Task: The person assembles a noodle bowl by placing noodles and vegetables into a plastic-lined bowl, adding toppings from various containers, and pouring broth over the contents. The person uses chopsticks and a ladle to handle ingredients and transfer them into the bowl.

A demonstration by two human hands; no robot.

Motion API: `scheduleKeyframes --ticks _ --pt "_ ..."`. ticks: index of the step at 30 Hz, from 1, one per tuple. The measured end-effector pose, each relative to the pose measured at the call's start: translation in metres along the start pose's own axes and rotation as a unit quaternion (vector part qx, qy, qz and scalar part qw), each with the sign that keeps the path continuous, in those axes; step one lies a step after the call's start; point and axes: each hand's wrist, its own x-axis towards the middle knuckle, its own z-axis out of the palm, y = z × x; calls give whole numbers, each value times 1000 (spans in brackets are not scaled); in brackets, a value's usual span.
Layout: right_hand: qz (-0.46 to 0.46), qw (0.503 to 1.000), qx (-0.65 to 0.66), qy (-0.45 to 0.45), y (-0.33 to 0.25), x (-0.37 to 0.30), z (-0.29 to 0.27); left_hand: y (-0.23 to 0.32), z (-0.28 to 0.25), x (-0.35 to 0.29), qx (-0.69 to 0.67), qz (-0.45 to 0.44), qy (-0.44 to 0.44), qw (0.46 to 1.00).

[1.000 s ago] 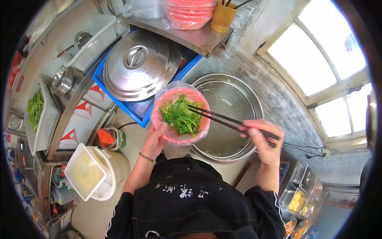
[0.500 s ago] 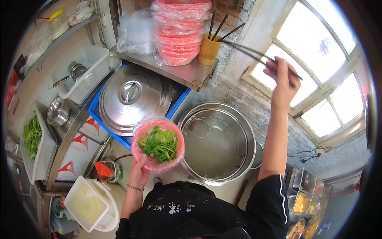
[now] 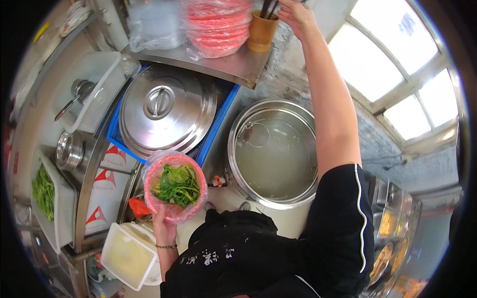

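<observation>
My left hand [image 3: 163, 227], a beaded bracelet at its wrist, grips a pink bowl [image 3: 202, 181] lined with clear plastic. Cooked leafy greens [image 3: 176, 185] lie inside the bowl. At the top edge of the view, my right hand [image 3: 297, 17] reaches up beside a bamboo cup [image 3: 261, 37]. Its fingers are bent together at the upper ends of dark chopsticks [image 3: 267, 7] standing in the cup, partly cut off by the frame. Below my right arm sits a large steel pot [image 3: 272, 159] of cloudy liquid, with a wire ring at its inner wall.
Plastic-wrapped pink bowls [image 3: 216, 27] are stacked on a steel shelf [image 3: 233, 69]. A lidded steel pot [image 3: 171, 119] stands in a blue crate [image 3: 218, 126]. To the left are a white bin [image 3: 107, 84] with a ladle and a tray of greens [image 3: 43, 191]. Food pans [image 3: 386, 223] stand right.
My right hand has swung up and left with the chopsticks, from in front of the window to the bamboo cup. The bowl in my left hand sits slightly further left and lower in view.
</observation>
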Motion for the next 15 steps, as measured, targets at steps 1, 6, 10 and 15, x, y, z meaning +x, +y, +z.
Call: scheduleKeyframes --ticks 1,6,10,15 --pt "-3 996 -21 84 6 -12 -1 5 -1 1 17 -5 12 1000" --pt "134 966 -220 18 13 -195 -35 19 -3 19 114 -74 -23 990" --pt "310 926 -209 56 38 -381 -104 4 56 45 171 -152 -141 963" --pt "394 898 2 196 -1 -606 -54 10 101 62 263 -253 -364 857"
